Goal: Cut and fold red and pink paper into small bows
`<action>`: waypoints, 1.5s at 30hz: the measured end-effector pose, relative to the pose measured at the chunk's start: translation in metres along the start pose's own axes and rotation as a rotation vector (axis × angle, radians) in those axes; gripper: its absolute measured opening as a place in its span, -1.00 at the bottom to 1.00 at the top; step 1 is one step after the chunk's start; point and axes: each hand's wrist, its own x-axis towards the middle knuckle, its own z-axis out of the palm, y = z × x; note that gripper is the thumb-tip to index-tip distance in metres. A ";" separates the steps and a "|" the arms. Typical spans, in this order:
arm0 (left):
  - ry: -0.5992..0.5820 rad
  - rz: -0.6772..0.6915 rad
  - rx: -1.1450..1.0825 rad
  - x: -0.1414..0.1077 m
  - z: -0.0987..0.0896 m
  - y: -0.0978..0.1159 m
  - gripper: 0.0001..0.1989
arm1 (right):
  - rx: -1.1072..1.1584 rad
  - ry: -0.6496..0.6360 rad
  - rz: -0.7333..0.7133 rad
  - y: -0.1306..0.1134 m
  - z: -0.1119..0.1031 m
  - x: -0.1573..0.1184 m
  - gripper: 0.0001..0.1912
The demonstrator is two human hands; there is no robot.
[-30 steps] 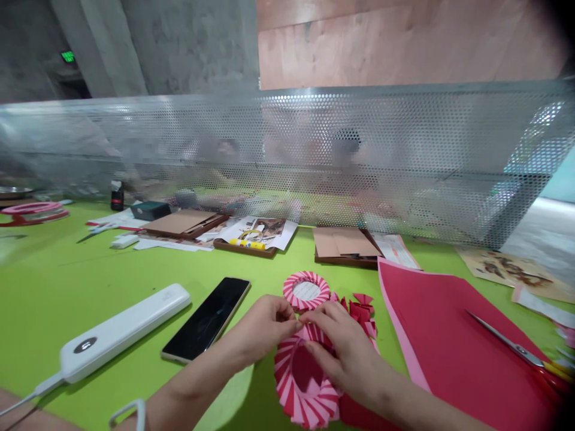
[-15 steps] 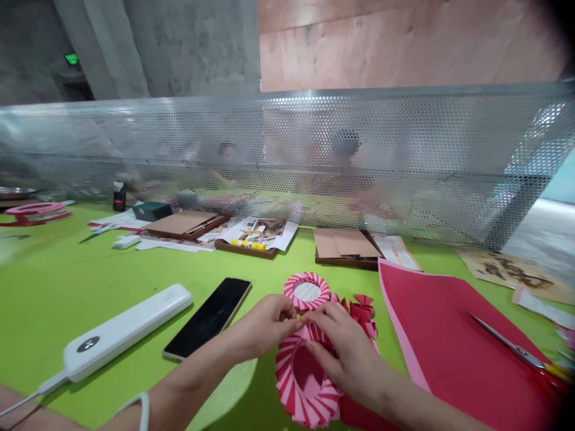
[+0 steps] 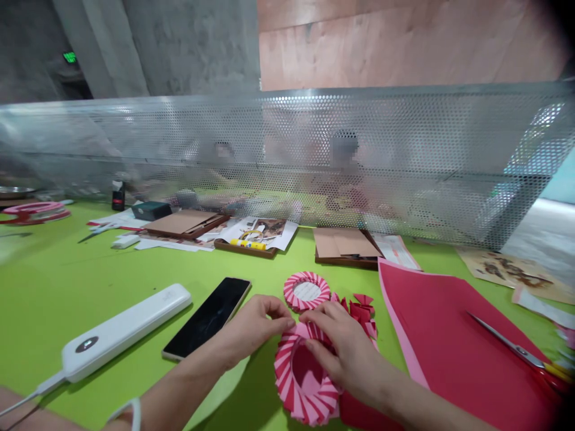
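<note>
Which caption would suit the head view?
Right hand holds a striped paper ring, left hand at its edge, scissors on red paper.

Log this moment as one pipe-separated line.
Right hand: on striped paper ring | Left hand: at ring's far edge | Smaller ring: beyond hands | Scissors: on red paper

Scissors (image 3: pixel 516 347), red paper (image 3: pixel 449 347) and seemingly concrete walls (image 3: pixel 188 48) mark a craft workshop.

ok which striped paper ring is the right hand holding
The right hand holds the larger striped ring, nearer the camera; the smaller striped ring, beyond it, shows white in its middle.
</note>
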 end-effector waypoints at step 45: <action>0.063 -0.069 -0.005 0.005 0.010 -0.015 -0.76 | -0.135 -0.086 0.004 0.001 0.000 0.005 -0.75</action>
